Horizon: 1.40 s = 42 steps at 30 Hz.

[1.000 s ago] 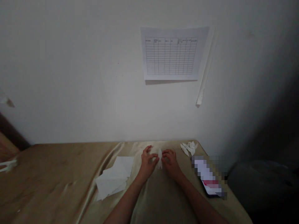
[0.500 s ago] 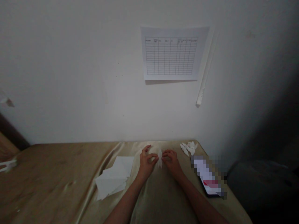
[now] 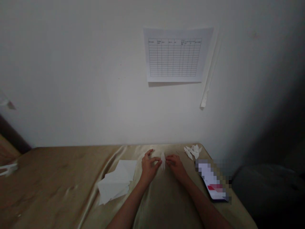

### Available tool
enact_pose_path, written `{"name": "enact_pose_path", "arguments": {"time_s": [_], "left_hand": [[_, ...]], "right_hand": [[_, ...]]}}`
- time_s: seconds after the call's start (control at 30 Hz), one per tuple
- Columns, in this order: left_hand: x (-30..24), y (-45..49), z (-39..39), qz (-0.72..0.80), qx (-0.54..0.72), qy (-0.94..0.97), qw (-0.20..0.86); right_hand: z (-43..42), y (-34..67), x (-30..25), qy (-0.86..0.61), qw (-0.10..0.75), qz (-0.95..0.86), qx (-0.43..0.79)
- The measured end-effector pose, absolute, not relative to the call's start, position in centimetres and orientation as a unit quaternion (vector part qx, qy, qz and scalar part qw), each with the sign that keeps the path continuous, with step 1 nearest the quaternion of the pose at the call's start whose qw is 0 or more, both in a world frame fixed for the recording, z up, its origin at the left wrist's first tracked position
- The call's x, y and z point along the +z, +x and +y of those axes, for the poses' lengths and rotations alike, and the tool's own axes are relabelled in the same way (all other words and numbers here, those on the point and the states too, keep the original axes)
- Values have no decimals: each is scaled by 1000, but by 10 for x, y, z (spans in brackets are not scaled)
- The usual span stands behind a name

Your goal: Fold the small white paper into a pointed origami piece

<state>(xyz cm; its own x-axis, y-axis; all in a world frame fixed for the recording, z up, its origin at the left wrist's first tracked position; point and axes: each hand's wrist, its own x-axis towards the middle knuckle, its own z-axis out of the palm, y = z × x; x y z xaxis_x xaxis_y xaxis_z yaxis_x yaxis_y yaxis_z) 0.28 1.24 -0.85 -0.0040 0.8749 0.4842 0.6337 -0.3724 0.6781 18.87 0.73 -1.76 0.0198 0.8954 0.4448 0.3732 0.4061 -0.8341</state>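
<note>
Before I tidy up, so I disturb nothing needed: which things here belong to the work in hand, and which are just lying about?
Likely in use:
pointed paper, between left hand and right hand
overlapping white sheets
small paper pieces

Apparently not in use:
phone
white object, far left, unclear
printed sheet, on the wall

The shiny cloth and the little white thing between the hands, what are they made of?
The cloth looks like smooth, satiny fabric, because it gleams along its soft folds; I can't tell if it's silk or synthetic. The little white thing seems to be thin, dull-finished paper: it's plain white and pointed, without a shiny glint. It's small and blurry, though, so tissue is possible too.
</note>
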Motion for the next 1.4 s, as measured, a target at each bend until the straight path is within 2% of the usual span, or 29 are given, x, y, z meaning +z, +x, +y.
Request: {"name": "enact_pose_path", "arguments": {"time_s": [0.6, 1.03, 1.4], "left_hand": [[1, 6, 1, 550, 478, 673, 124], [-2, 9, 3, 553, 431, 701, 127], [0, 9, -1, 538, 438, 707, 137]], "right_hand": [[6, 187, -22, -466, 544, -653, 247], [3, 188, -16, -475, 533, -654, 250], [2, 186, -15, -472, 525, -669, 233]]}}
